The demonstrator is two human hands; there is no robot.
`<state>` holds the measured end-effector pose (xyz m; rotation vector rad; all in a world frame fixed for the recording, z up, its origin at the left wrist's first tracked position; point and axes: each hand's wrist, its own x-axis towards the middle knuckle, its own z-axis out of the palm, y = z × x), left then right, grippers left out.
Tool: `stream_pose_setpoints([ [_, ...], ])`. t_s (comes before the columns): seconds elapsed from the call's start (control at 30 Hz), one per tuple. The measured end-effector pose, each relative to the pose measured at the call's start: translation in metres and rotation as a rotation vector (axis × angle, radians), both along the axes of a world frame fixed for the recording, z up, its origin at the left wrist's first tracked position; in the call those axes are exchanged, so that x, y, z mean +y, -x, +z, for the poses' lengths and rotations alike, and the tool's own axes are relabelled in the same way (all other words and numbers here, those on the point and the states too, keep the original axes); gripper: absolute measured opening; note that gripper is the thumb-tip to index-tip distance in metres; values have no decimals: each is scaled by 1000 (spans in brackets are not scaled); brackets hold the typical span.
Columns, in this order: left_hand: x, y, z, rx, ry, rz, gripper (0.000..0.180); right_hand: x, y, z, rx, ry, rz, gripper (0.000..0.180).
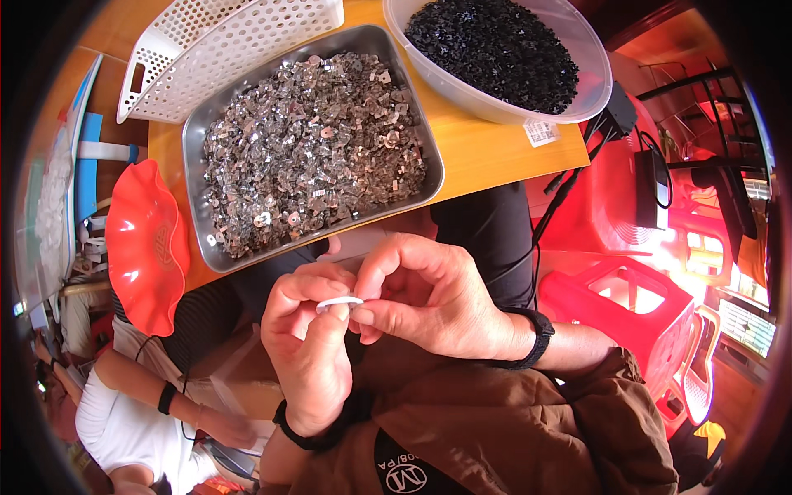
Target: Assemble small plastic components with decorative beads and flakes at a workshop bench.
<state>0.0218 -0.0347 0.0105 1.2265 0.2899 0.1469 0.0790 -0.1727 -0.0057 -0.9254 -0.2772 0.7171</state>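
Head view: I've got a small white piece [339,302] up between both hands, in front of my chest and below the near edge of the metal tray [193,165]. Left hand [307,351]: pinching it, thumb on the near side, forefinger curled behind. Right hand [437,301]: thumb and forefinger pinching its right end, tips almost meeting my left thumb. Something greyish shows at that end; can't tell if it's part of the piece or a separate bit. Remaining fingers on both hands are curled in.

Tray sits on the wooden table [487,161], heaped with small shiny metal parts [313,148]. Far right of it: translucent plastic tub [601,78] with a pile of tiny black parts [495,54]. Tub overhangs the table's right side a little; white label [541,133] on the tabletop just below it. White perforated basket [239,62] is beyond the tray, upper left. Red wavy-rimmed dish [144,247] sits at the table's left edge, just beside the tray.

Off to my right: red plastic stool [672,318], well apart from the hands. Lower left: a co-worker in a white shirt [115,408], dark band on one wrist, that hand's work too unclear to read.
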Motion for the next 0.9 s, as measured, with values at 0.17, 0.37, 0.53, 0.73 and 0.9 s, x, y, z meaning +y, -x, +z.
stream_pose_setpoints([
  [0.17,9,5,-1,103,20,-82,25,-2,-2,-6,86,8,-47,12],
  [0.37,7,6,1,59,-20,-124,34,-3,-4,-4,40,68,-103,15],
  [0.53,12,7,-2,-1,-270,-180,34,-3,-4,2,75,52,-119,14],
  [0.73,9,5,-2,-37,-252,-171,29,-2,-6,-5,97,47,-123,16],
  [0.9,8,6,-4,-6,-48,-164,33,3,-5,-5,140,35,-93,16],
])
